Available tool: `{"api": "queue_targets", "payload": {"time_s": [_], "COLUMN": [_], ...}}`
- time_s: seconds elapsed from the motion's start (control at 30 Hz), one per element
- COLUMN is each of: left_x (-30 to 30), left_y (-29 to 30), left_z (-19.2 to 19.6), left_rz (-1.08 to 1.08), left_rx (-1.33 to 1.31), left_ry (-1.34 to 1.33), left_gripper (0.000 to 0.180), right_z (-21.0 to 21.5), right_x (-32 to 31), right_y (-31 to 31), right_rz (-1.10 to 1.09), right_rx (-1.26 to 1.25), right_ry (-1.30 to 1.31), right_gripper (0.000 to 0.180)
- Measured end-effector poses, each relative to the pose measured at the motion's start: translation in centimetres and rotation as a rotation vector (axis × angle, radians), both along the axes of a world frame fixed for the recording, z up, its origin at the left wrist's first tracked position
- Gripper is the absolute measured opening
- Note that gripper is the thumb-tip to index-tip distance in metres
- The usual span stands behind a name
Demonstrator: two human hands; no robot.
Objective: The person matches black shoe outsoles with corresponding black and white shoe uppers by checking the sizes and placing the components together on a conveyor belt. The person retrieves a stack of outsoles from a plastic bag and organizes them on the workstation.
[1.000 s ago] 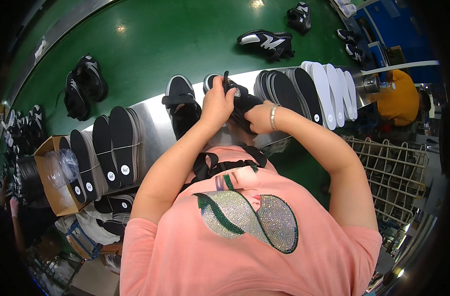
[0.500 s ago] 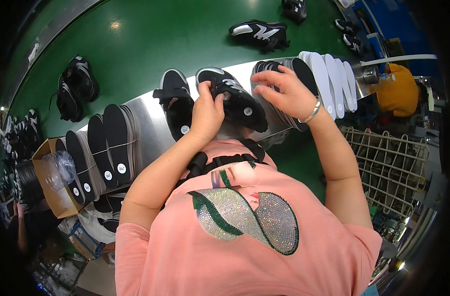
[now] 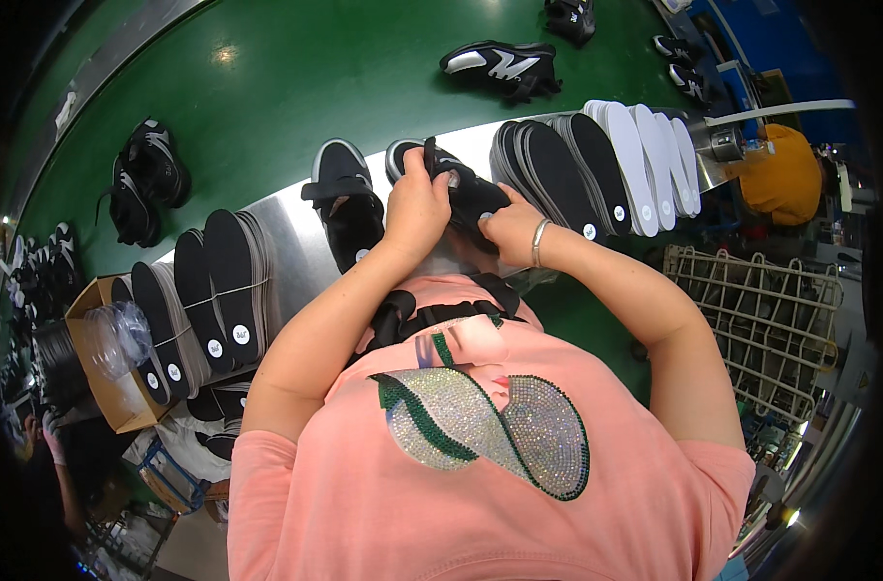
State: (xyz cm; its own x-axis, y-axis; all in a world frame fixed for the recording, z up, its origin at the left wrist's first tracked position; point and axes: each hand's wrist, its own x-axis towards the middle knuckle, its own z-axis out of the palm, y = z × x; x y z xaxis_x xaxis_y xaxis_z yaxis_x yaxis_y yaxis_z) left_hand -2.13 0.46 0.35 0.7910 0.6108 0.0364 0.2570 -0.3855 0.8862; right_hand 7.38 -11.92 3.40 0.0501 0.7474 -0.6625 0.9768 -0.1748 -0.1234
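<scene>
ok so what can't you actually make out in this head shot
- Black shoe: both hands cover its middle, left hand and right hand.
- Insole stickers: print too small.
- Cardboard box: contents blurred by clear plastic.
- Picture's corners: dark fisheye rim.

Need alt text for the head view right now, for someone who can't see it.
Both hands, left hand and right hand, grip a black shoe over a steel bench. A second black shoe sits just left of it, with stacks of insoles on either side and a green conveyor carrying more shoes beyond.
</scene>
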Motion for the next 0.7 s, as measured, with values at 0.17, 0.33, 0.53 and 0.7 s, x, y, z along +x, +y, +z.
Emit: {"api": "queue_targets", "payload": {"time_s": [0.17,0.33,0.53,0.7], "left_x": [-1.2,-1.6,-0.5,-0.4], "left_y": [-0.8,-0.7,-0.6,-0.4], "left_z": [-0.1,-0.1,-0.2,-0.5], "left_rz": [0.026,0.047,0.017,-0.007], "left_rx": [0.027,-0.003,-0.008,-0.051], "left_ry": [-0.016,-0.034,-0.054,-0.051], "left_gripper": [0.033,0.034,0.032,0.032], "right_z": [1.8,6.8,-0.1,-0.9], "right_x": [0.3,1.4,-0.4,-0.9], "right_y": [-0.6,0.6,1.1,3.8], "right_rz": [-0.171,-0.574,-0.323,-0.271], "right_rx": [0.184,0.833,0.185,-0.152], "right_ry": [0.152,0.343,0.114,-0.037], "right_gripper": [0.019,0.014,0.018,0.027]}}
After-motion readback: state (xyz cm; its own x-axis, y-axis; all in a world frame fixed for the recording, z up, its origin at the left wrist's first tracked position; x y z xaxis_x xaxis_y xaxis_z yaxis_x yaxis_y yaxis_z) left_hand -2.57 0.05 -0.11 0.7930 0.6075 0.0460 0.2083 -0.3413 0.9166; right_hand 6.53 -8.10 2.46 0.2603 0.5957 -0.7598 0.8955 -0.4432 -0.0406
